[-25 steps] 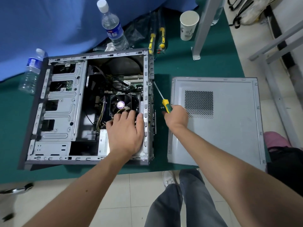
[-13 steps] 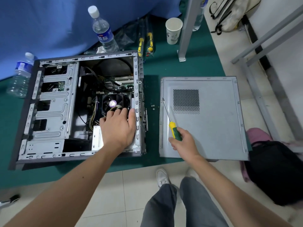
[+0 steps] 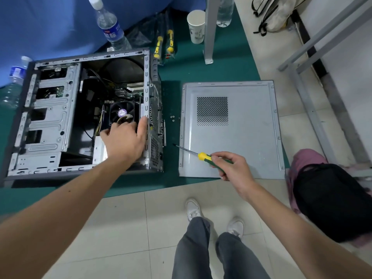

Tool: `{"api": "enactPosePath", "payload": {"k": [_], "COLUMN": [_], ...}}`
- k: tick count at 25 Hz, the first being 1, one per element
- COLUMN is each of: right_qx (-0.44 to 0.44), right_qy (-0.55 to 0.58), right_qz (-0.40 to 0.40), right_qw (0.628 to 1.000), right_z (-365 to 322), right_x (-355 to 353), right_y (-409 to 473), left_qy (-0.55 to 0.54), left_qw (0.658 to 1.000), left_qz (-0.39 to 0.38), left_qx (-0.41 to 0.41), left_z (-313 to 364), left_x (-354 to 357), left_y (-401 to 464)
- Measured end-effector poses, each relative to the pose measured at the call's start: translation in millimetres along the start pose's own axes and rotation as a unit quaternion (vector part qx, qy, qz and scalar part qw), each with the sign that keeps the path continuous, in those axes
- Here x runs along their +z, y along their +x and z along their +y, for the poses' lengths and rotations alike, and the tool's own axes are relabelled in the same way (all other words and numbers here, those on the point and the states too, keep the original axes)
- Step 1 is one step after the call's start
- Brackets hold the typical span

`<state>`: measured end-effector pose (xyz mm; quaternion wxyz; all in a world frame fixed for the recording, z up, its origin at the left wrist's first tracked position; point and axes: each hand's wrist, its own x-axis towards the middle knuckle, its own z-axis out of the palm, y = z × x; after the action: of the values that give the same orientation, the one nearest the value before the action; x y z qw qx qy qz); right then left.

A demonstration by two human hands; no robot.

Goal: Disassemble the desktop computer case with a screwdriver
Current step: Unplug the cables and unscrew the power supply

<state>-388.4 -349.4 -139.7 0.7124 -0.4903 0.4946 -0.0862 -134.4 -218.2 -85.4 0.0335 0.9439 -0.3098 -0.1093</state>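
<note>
An open grey computer case [image 3: 50, 117] lies on its side on the green table, its fan [image 3: 120, 111] and cables exposed. My left hand [image 3: 124, 139] rests inside it on the power supply near the rear wall, fingers curled. The removed side panel [image 3: 245, 137] lies flat to the right. My right hand [image 3: 233, 168] holds a yellow-and-green screwdriver [image 3: 201, 156] over the panel's near left corner, its tip pointing left toward the case. Two small screws [image 3: 172, 117] lie on the table between case and panel.
Two water bottles [image 3: 109, 25] [image 3: 14, 81] stand behind and left of the case. Packaged screwdrivers [image 3: 164, 44], a paper cup [image 3: 196, 27] and a metal post [image 3: 210, 31] are at the back. A black bag [image 3: 332, 202] sits at right. My legs and shoes are below the table edge.
My right hand drew the screwdriver away from the case's rear edge, back and down over the panel, and swung its tip leftward. My left hand stayed in the case.
</note>
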Motion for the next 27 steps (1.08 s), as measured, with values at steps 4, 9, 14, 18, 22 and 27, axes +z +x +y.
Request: {"api": "enactPosePath", "payload": {"k": [4, 9, 14, 18, 22, 27], "right_qx": [-0.038, -0.076, -0.064, -0.054, -0.048, -0.032], "right_qy": [-0.081, -0.164, -0.092, -0.074, -0.064, -0.060], "right_qz": [-0.027, -0.029, -0.013, -0.021, -0.045, -0.054], "right_qw": [0.996, 0.983, 0.994, 0.996, 0.996, 0.996], "right_z": [-1, 6, 12, 14, 14, 13], "right_x": [9, 25, 21, 12, 12, 13], "right_y": [13, 32, 39, 44, 50, 52], "left_qy": [-0.001, -0.005, -0.006, -0.004, 0.001, -0.001], "left_qw": [1.000, 0.999, 0.998, 0.998, 0.998, 0.999], "left_qz": [0.022, 0.045, 0.061, 0.063, 0.058, 0.051], "left_qx": [-0.008, -0.003, -0.002, -0.003, -0.007, -0.009], "left_z": [8, 5, 5, 4, 5, 5], "left_x": [9, 12, 15, 17, 17, 15], "left_y": [-10, -7, -6, -6, -6, -6]}}
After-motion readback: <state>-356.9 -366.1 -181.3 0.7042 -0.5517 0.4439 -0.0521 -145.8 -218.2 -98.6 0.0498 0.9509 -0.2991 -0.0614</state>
